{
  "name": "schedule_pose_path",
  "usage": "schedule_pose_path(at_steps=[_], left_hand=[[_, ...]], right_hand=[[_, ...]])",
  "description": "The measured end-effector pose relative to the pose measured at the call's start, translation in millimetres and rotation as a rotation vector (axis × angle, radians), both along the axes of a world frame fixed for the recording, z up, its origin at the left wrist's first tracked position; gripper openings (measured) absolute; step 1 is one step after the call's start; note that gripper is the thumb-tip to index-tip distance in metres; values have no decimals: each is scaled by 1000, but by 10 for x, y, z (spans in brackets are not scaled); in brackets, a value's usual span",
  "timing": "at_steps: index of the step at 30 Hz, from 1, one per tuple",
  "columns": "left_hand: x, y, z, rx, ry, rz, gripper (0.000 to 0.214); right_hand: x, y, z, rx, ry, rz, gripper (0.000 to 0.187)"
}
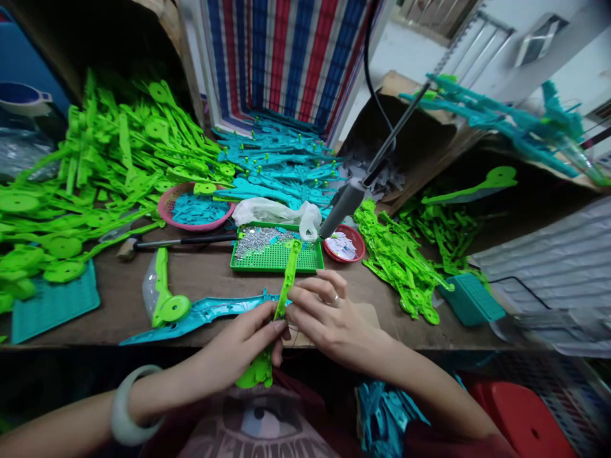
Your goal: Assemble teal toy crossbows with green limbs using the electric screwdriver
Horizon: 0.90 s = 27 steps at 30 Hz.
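A: Head view: what's being held?
B: Long bright-green plastic arm (289,273). Being gripped near mid-length by the left hand's (260,327) thumb and fingers. Its side is apparently being touched by the right hand's (329,318) fingertips; can't tell if it's being pinched there, right thumb hidden.
A: Where?
B: Being held over the bench's (205,270) front edge, narrow end toward the green perforated tray (267,263), wide end toward the shirt. Probably being braced left so fine handling is being left to the right.
A: Layout logic?
B: Small metal fasteners (260,242) are being held in the tray, seemingly for short reach. Grey powered screwdriver (346,207) is being suspended just above, likely for the same reason.
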State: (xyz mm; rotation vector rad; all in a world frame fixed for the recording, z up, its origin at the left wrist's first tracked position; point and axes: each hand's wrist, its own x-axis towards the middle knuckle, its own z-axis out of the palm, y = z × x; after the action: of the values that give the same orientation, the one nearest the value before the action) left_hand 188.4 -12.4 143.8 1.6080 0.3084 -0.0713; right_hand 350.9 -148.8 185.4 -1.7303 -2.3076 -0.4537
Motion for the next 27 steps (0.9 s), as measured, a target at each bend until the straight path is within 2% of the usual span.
schedule_pose_path(at_steps=[3,6,10,15,18,23,27], left_hand=[[3,-20,-19,-64,5,-36,34],[-5,-43,-55,-107,-5,-1,34],[-25,-65,-96,-103,5,-5,37],[4,-56,-87,-73,23,-29,40],[50,-5,-76,-13,76,-67,35],[103,97,-102,114,118,-148,28],[130,88,-133,188,117,-162,43]], right_hand=[[57,5,-38,-28,56,-85,15],[105,52,-61,-63,165,-172,18],[83,81,-81,-121,331,-272,16],[35,69,-147,-211,314,-400,16],[44,45,-215,-181,342,-380,18],[52,-16,-306,-117,508,-259,19],[7,-34,-315,-40,702,-215,16]])
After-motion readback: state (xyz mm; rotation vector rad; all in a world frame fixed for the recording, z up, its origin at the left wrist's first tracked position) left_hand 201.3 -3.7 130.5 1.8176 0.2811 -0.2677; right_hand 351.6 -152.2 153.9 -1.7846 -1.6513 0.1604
